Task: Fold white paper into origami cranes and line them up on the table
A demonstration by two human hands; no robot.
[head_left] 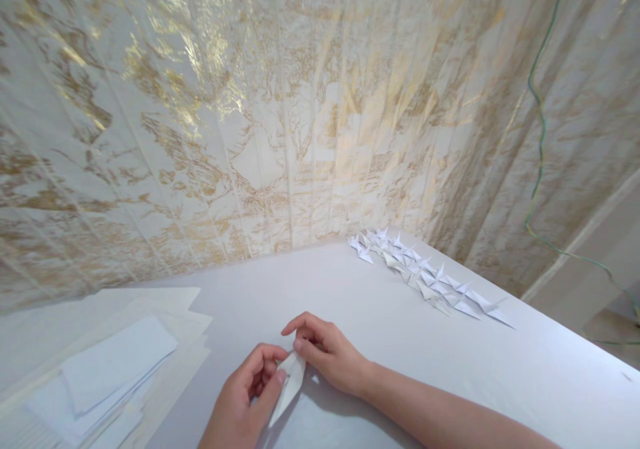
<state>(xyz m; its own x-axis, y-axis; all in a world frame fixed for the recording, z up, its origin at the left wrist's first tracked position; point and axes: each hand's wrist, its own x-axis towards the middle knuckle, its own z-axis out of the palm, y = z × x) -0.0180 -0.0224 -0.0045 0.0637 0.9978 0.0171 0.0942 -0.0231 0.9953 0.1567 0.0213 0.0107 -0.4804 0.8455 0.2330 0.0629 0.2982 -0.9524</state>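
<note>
A narrow piece of folded white paper is held just above the white table, slanting toward its front edge. My left hand pinches its left side between thumb and bent fingers. At the paper's upper end, my right hand has its thumb and curled fingers closed on the tip, with the index finger arched above. Part of the upper end is hidden behind the fingers. Toward the back right stand several folded white paper cranes, set close together in rows.
On the left lie stacked sheets of white paper, with smaller cut pieces on top. A wall covering with a gold pattern rises behind the table. A green cord hangs at the right, beyond the table's right edge.
</note>
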